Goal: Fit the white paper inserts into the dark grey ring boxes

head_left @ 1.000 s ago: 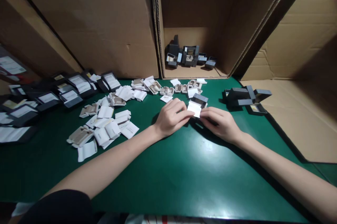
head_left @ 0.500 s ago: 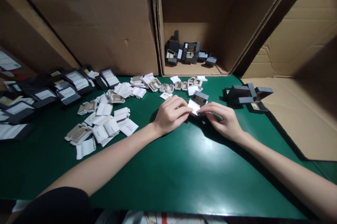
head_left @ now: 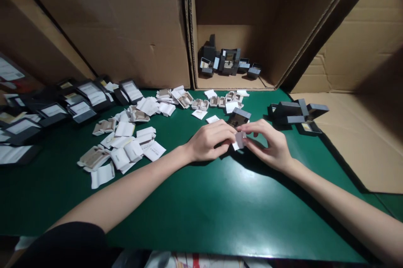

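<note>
A small white folded insert (head_left: 238, 142), thin and creased, is located between both hands, just in front of a rigid, dark rectangular box (head_left: 239, 116), above the smooth, glossy green tabletop (head_left: 201, 205). The left hand (head_left: 211, 140) is nearly closed, fingers curled, fingertips gripping the insert's left edge. The right hand (head_left: 269, 144) is partly open, thumb and forefinger pinching the opposite edge.

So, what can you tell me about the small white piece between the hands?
The white piece looks like thin card or paper, plain on the face in view and seemingly folded. It is tilted, just nearer than the dark box. The left hand and right hand hold it from either side, partly hiding it.
</note>
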`<state>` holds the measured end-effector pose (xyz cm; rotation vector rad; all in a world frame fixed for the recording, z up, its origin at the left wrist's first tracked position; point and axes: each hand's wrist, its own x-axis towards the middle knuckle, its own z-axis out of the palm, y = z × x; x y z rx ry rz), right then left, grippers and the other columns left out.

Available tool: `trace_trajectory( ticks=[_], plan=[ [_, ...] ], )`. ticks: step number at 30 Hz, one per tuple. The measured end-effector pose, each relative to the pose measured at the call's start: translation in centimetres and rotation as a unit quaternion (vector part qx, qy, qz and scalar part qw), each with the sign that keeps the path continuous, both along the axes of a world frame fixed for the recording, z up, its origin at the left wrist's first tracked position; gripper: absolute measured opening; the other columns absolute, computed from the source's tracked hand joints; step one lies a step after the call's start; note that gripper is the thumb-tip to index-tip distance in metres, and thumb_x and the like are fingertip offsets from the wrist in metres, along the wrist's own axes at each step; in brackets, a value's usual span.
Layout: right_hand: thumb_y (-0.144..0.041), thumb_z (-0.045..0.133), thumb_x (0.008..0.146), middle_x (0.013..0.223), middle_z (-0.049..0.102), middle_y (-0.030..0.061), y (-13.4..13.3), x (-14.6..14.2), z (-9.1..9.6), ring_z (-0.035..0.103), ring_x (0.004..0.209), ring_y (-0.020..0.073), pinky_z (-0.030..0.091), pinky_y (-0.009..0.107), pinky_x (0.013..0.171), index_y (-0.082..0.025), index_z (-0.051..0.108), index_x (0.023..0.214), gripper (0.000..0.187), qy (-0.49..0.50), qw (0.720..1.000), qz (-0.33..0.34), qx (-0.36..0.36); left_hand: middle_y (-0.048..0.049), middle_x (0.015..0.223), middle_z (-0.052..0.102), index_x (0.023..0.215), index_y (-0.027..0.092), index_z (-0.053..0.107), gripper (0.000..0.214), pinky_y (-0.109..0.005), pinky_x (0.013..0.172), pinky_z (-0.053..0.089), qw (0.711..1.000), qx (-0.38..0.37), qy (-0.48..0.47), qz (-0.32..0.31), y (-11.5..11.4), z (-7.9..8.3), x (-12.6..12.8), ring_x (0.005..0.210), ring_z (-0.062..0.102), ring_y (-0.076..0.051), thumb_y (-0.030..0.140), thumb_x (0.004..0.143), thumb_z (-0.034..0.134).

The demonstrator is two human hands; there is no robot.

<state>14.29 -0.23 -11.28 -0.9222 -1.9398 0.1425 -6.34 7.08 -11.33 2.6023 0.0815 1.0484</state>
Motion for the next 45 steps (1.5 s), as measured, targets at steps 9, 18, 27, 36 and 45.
trace_trajectory(
  ticks=[9,18,27,36,45],
  plan=[
    [-0.009,0.055,0.083,0.08,0.062,0.0043,0.22,0.36,-0.15,0.058,0.073,0.0162,0.05,0.033,0.065,-0.022,0.057,0.088,0.014,-0.012,0.998,0.048,-0.026,-0.0095,0.111,0.061,0.099,0.018,0.054,0.015,-0.036,0.089,0.047,0.997,-0.01,-0.018,0.078,0.01,-0.01,0.02,0.104,0.057,-0.019,0.011,0.088,0.048],
    [-0.019,0.056,0.086,0.08,0.06,0.006,0.37,0.87,-0.89,0.058,0.074,0.0189,0.049,0.034,0.062,-0.022,0.06,0.085,0.005,0.109,0.99,-0.088,-0.029,-0.0077,0.107,0.054,0.092,0.017,0.06,0.016,-0.034,0.084,0.047,0.98,-0.024,0.1,0.168,0.18,-0.36,0.01,0.1,0.051,-0.021,0.01,0.079,0.052],
    [-0.012,0.051,0.086,0.09,0.066,0.0068,0.3,0.48,-0.42,0.064,0.08,0.017,0.053,0.031,0.07,-0.021,0.068,0.1,0.024,0.009,0.998,-0.061,-0.028,-0.007,0.093,0.052,0.093,0.015,0.065,0.016,-0.029,0.073,0.044,0.975,0.078,0.138,0.156,0.19,-0.44,-0.03,0.086,0.049,-0.018,0.021,0.091,0.051],
    [-0.009,0.047,0.086,0.097,0.067,0.0075,0.39,0.55,-0.77,0.064,0.082,0.0151,0.052,0.028,0.07,-0.021,0.067,0.106,0.031,-0.007,0.998,-0.034,-0.054,-0.006,0.083,0.054,0.094,0.013,0.066,0.02,-0.027,0.069,0.043,0.982,0.081,0.108,0.132,0.03,-0.47,0.03,0.08,0.048,-0.016,0.023,0.094,0.049],
    [-0.009,0.048,0.085,0.09,0.068,0.0051,0.37,0.63,-0.58,0.064,0.078,0.0146,0.051,0.027,0.067,-0.019,0.068,0.096,0.025,0.003,0.994,-0.048,-0.1,-0.0057,0.083,0.054,0.094,0.013,0.066,0.021,-0.026,0.069,0.042,0.984,0.083,0.104,0.115,0.09,-0.5,0.0,0.079,0.048,-0.015,0.023,0.094,0.049]
  ],
)
